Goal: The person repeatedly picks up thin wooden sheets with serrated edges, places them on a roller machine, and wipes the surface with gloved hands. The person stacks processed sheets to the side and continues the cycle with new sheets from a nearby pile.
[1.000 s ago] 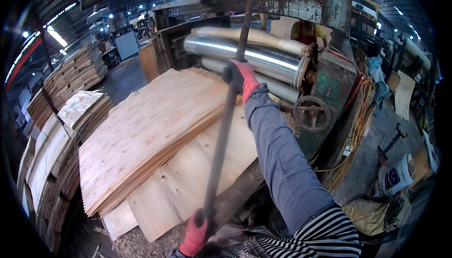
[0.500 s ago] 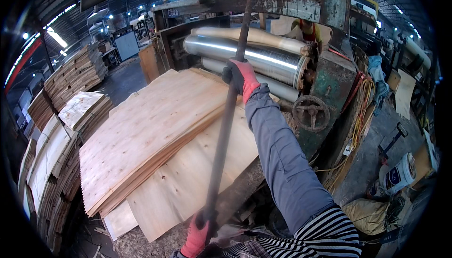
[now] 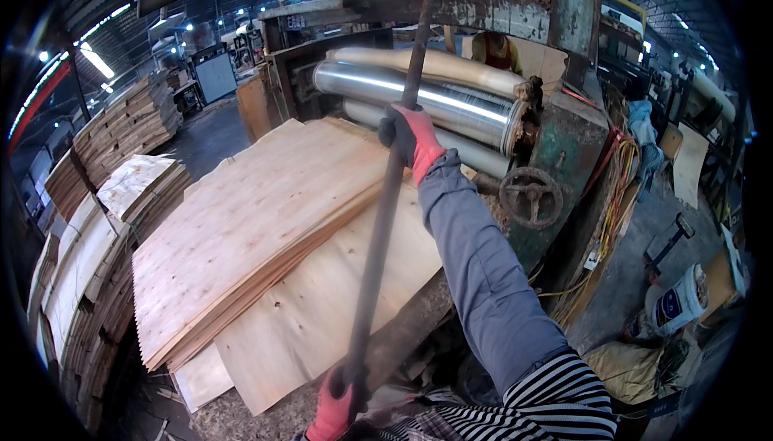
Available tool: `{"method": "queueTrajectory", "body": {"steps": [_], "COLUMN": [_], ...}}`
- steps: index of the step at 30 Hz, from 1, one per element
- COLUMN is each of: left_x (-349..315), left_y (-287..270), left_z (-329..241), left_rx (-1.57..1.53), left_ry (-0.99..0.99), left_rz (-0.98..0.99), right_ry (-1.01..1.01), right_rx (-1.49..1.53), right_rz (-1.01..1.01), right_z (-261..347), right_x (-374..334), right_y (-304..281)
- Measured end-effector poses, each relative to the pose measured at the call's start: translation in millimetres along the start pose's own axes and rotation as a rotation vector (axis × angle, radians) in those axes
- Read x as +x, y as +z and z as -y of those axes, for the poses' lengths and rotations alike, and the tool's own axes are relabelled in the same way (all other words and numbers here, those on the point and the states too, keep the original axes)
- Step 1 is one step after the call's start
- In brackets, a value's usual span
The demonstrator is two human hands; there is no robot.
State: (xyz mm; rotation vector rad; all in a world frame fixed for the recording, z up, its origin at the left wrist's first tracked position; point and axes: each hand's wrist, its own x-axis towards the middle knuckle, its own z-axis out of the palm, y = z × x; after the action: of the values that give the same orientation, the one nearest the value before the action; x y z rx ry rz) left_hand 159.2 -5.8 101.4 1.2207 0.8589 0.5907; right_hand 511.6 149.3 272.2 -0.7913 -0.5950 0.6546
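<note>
A long dark metal bar [image 3: 380, 256] slants from bottom centre to the top of the view. My right hand [image 3: 412, 139], in a pink and black glove, wraps around it in front of the rollers, the arm stretched forward. My left hand [image 3: 334, 405], gloved the same way, is closed around the bar's lower part near the bottom edge. Under the bar lie loose veneer sheets [image 3: 322, 304], and a thick stack of veneer [image 3: 258, 224] sits left of it. Beyond my right hand, a shiny steel roller [image 3: 419, 96] spans the machine above a duller roller [image 3: 475, 149].
The machine's green side frame [image 3: 568, 147] carries a rusty handwheel [image 3: 531, 198]. Cables [image 3: 616, 191] hang at its right. Stacked veneer [image 3: 88, 272] stands on the left. A white bucket [image 3: 679, 300] sits on the right floor. Another person [image 3: 495, 51] is behind the rollers.
The person behind the rollers has shifted left. Both my hands keep their hold on the bar, with almost no movement.
</note>
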Motion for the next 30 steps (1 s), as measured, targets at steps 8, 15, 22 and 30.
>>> {"method": "queueTrajectory", "body": {"steps": [8,15,22,30], "left_x": [9,-44,-102,-151], "left_y": [-59,-85,-141,-163], "left_z": [103,87,55,-24], "left_rx": [0.176,0.102,0.094,0.195], "left_ry": [0.19,0.098,-0.102,-0.205], "left_rz": [-0.05,-0.11,-0.172,-0.154], "right_ry": [0.094,0.146,0.197,0.087], "right_rx": [0.114,0.137,0.227,0.149], "right_rz": [0.057,-0.006,0.064,-0.017], "right_z": [-36,-63,-75,-77], "right_x": [-29,-91,-131,-140], "right_y": [9,41,86,126]}}
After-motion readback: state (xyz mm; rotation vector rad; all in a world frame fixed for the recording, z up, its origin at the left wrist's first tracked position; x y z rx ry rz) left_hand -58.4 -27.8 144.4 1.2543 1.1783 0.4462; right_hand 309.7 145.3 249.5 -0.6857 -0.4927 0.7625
